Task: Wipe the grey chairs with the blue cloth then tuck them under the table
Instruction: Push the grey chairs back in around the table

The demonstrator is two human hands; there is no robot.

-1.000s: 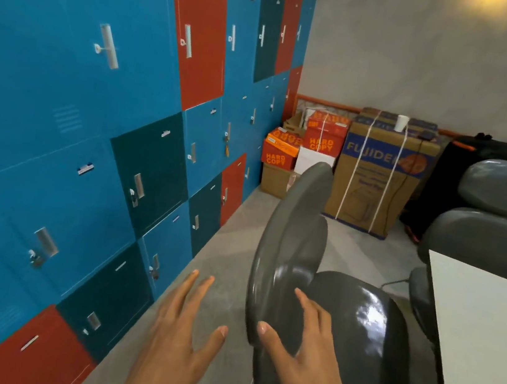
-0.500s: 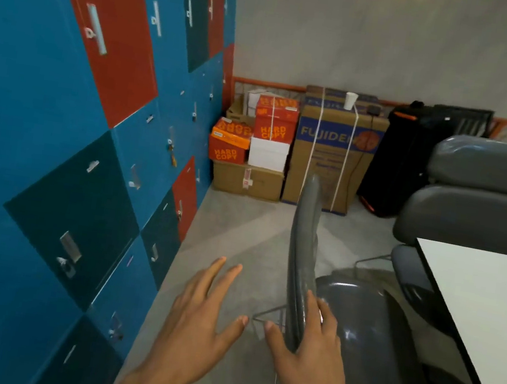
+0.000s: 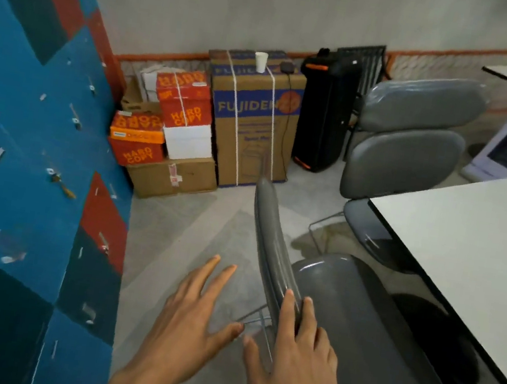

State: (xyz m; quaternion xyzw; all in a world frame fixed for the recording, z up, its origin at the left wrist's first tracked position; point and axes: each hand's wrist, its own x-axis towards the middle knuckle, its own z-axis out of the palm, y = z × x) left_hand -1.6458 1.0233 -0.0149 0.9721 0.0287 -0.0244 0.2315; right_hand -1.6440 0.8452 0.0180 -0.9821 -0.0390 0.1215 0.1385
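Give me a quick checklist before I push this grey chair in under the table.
1. Right hand on the near chair's backrest: ok, fingers lie over its edge.
2. Left hand on the chair: not ok, it hovers beside it, open.
3. Seat facing the white table: ok.
4. Space under the table: cannot tell, hidden in shadow.
5. Blue cloth at hand: not ok, none in view.
6. Chair wiped: cannot tell.
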